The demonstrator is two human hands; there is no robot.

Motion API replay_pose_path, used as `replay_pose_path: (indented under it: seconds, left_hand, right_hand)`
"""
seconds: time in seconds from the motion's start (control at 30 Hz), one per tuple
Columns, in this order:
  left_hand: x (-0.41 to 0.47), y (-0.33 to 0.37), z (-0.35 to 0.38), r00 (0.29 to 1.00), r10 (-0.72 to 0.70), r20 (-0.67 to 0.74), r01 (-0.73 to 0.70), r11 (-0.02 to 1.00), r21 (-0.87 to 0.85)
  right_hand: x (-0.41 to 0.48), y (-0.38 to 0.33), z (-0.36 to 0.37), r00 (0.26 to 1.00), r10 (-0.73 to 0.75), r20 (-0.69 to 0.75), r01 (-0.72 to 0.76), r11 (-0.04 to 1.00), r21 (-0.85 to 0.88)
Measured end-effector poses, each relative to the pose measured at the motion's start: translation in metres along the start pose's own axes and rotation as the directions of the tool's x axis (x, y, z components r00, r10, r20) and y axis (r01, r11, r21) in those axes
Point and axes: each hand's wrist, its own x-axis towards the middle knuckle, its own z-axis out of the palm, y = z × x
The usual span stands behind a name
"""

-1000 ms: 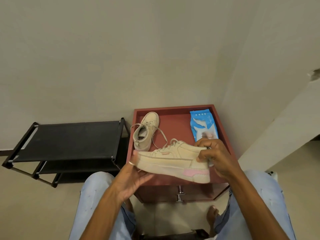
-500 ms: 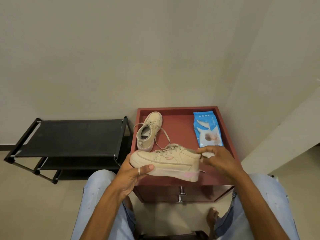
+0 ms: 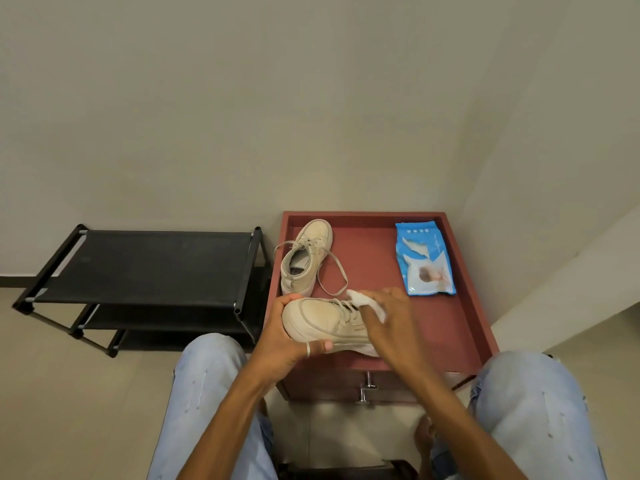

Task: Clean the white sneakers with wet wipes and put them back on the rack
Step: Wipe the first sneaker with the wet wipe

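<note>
Two sneakers show: the near sneaker, at centre frame, is gripped around its toe by the left hand, thumb curled underneath; the far sneaker lies just above it on the cabinet. The right hand holds one wipe against the near sneaker's laces. One pack lies at right of centre, and one rack stands at left.

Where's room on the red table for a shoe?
Bare red wooden tabletop lies between the loose beige sneaker and the blue wipes pack, and in front of that pack. Crowded front left: left hand, right hand with white wipe, held beige sneaker.
</note>
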Motion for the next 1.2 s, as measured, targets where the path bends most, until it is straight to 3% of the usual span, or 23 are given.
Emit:
replay_pose_path:
  seconds: [0.1,0.17,0.3,0.63,0.77,0.83,0.97,1.13,1.2]
  left_hand:
    - [-0.003,-0.002,0.000,1.000,0.007,0.026,-0.008,0.999,0.043]
    - [-0.004,-0.002,-0.001,0.999,0.009,0.040,-0.011,0.999,0.047]
    - [-0.003,-0.003,-0.002,0.998,0.025,0.051,-0.027,0.999,0.041]
    - [-0.001,-0.007,-0.006,0.998,0.006,0.067,-0.007,1.000,0.018]
    - [0.000,-0.007,-0.005,0.997,-0.003,0.075,0.000,0.999,0.044]
    - [-0.001,-0.006,-0.007,0.997,-0.004,0.075,0.002,0.999,0.033]
    - [-0.002,-0.007,-0.010,0.997,-0.003,0.073,0.003,1.000,0.002]
    - [0.001,-0.007,-0.003,0.996,0.025,0.087,-0.028,0.999,0.036]
    - [0.002,-0.007,-0.005,0.995,0.036,0.088,-0.041,0.998,0.056]
  right_hand:
    - [0.007,-0.009,0.020,0.980,-0.180,-0.081,0.137,0.915,-0.380]
    - [0.013,-0.023,0.026,0.964,-0.251,-0.082,0.178,0.847,-0.500]
    - [0.019,-0.039,0.043,0.991,-0.120,0.056,0.132,0.904,-0.407]
    - [0.000,-0.032,0.041,0.929,-0.163,0.333,0.313,0.826,-0.468]
    - [0.016,-0.033,0.043,0.984,-0.051,0.171,0.142,0.809,-0.571]
    - [0.018,-0.050,0.057,0.989,-0.079,0.128,0.132,0.861,-0.491]
    - [-0.005,-0.048,0.053,0.971,-0.159,0.177,0.200,0.947,-0.250]
    - [0.008,-0.033,0.042,0.996,-0.010,0.084,0.049,0.875,-0.481]
    - [0.021,-0.043,0.055,0.997,0.010,0.082,0.025,0.910,-0.414]
